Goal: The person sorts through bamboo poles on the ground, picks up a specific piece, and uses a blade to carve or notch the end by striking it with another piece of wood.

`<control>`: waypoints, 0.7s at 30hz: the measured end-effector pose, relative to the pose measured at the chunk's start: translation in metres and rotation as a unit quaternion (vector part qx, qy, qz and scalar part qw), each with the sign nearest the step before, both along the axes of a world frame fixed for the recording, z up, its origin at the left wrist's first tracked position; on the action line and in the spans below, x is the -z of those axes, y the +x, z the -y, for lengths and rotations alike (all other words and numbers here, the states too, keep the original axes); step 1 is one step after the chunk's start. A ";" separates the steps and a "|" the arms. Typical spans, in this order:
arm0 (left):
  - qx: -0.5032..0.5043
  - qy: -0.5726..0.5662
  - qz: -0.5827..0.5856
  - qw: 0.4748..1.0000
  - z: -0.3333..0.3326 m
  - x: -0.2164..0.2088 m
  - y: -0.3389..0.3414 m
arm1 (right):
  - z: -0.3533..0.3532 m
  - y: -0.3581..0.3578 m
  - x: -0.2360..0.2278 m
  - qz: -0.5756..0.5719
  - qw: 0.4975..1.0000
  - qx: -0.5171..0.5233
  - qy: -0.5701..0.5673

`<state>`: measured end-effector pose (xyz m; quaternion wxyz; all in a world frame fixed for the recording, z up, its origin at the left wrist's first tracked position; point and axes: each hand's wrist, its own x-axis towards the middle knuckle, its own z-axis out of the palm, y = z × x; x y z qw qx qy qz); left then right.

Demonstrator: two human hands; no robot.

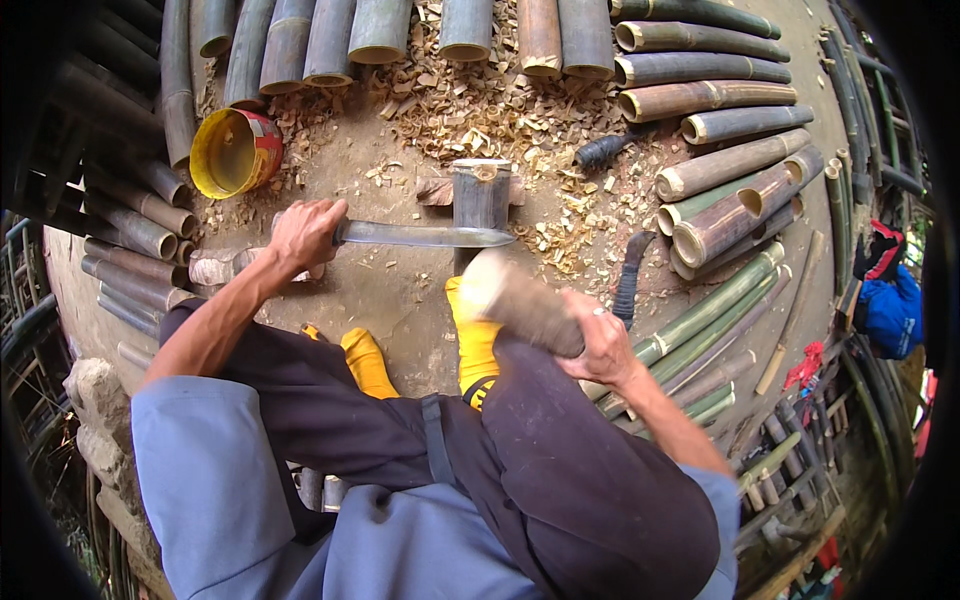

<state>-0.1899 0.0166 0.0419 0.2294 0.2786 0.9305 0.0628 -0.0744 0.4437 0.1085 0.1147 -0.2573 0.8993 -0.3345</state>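
Note:
My left hand is closed round the handle of a long machete, its blade pointing right. The blade crosses over a short dark bamboo piece, whose pale cut end faces away from me. I cannot tell whether blade and bamboo touch. Beneath that bamboo lies a small wooden block. My right hand grips a short, thick wooden cylinder, blurred by motion, above my right knee. Its pale end points toward the blade's tip. Yellow socks show on my feet, close to the bamboo.
Cut bamboo tubes line the far edge, with more bamboo stacked at right and left. Wood shavings cover the ground ahead. A yellow-and-red bucket stands at far left; a tool with a black-wrapped handle lies at right.

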 end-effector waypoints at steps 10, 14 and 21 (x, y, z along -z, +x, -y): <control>0.005 0.013 -0.026 1.000 0.002 0.010 -0.017 | 0.051 -0.063 -0.019 -0.022 0.927 -0.371 0.042; 0.016 0.003 -0.023 1.000 -0.004 0.010 -0.014 | 0.035 -0.113 0.015 0.168 0.934 -0.224 0.223; 0.034 0.032 -0.054 0.997 -0.001 0.018 -0.019 | 0.053 -0.076 -0.010 0.011 0.933 -0.360 -0.008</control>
